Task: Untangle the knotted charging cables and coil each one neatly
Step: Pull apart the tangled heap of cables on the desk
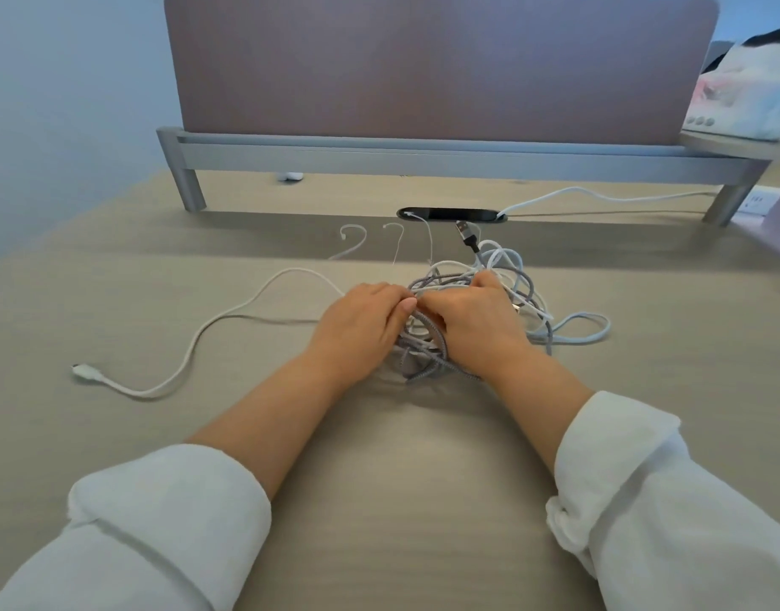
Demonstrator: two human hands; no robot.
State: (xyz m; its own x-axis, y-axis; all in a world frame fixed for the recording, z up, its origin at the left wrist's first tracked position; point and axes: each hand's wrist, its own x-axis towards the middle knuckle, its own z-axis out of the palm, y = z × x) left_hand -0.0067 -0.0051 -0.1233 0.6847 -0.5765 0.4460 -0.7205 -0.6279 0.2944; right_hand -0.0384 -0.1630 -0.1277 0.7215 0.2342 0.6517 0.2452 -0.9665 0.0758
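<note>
Head view: two hands buried in a tangle of cables at the middle of the pale wooden surface.

The left hand and the right hand meet fingertip to fingertip over the heap. Each grip is closed, with the fingers curled in on strands near its top (which strand each one pinches is hidden by the fingers). A grey braided cable loops between the wrists, and white strands pile up behind and spill out to the right. One white cable trails off to the left, its plug lying flat. A metal USB plug rises behind the heap, near the black cable slot below the divider panel. White sleeves are rolled up.
</note>
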